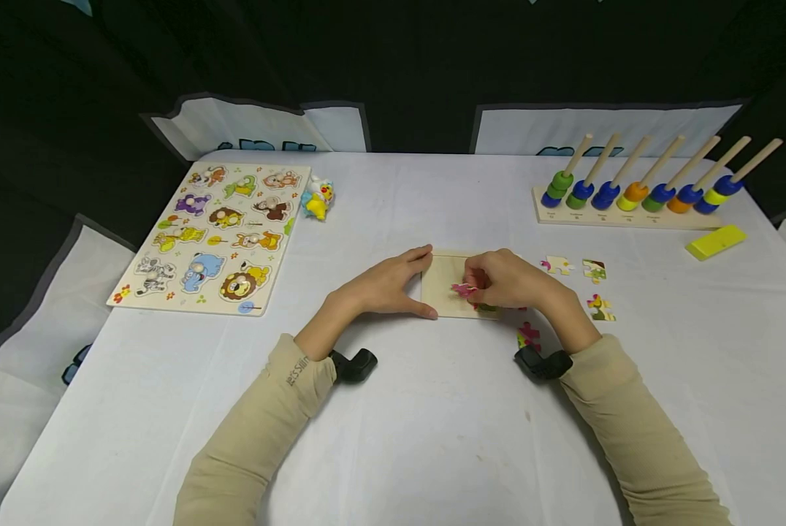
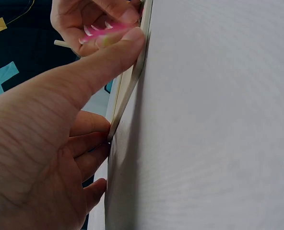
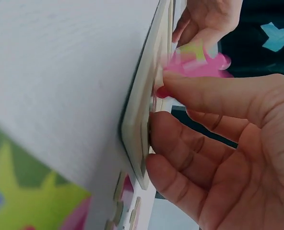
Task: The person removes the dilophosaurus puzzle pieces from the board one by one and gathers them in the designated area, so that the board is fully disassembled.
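A shallow wooden puzzle board (image 1: pixel 444 288) lies at the middle of the table. My left hand (image 1: pixel 386 283) holds its left side, thumb at the near corner and fingertips by the far one. Between the thumb and fingers of my right hand (image 1: pixel 508 279) is a pink puzzle piece (image 1: pixel 463 290), tilted just above the board; the right wrist view shows yellow-green on this piece (image 3: pixel 197 62). Another green piece (image 1: pixel 486 308) sits in the board's near right part, partly hidden by the right hand. A pink-and-green piece (image 1: pixel 528 334) lies close to the right wrist.
Several loose puzzle pieces (image 1: pixel 601 307) lie right of the board. An animal peg-style puzzle (image 1: pixel 199 234) and a small colourful toy (image 1: pixel 318 199) are at left. Back right stand a ring-stacking counter (image 1: pixel 630 215) with pegs and a yellow block (image 1: pixel 716 242).
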A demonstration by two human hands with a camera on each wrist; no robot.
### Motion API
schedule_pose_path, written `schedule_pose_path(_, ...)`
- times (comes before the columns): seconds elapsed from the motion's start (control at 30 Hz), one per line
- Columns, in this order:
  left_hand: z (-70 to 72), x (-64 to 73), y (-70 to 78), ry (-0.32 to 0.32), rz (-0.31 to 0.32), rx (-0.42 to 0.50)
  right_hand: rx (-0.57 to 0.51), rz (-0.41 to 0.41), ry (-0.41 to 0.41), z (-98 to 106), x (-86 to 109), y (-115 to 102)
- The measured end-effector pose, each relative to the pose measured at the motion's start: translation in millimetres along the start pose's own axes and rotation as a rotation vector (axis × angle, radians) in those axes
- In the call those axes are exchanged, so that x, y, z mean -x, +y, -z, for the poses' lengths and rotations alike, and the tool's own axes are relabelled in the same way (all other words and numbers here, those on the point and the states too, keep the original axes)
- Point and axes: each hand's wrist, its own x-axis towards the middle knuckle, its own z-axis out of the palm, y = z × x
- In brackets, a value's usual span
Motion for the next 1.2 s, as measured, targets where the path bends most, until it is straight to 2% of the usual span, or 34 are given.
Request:
schedule_pose_path(0.4,-0.1,-2.0,-0.4,-0.006,0.002,0.004,0.008,0.023,0.031,4,1.8,-1)
schedule_pose_path(0.6,0.4,-1.6,-0.5,-0.006,-0.001,-0.005,-0.006,-0.013,0.061,9,4.5,-1)
schedule_pose_path(0.73,0.6,-1.7,-0.5,-0.005,-0.002,-0.002,-0.057,-0.035,0.032,10,4.5,-1)
schedule_pose_path(0.97,0.8,-0.9,-0.7,-0.004,-0.006,0.001,-0.043,0.048,0.025,8,1.4,1)
schedule_pose_path(1.2,0.6,-1.3,-0.5,-0.006,-0.002,0.004,-0.046,0.049,0.020,6,1.3,0)
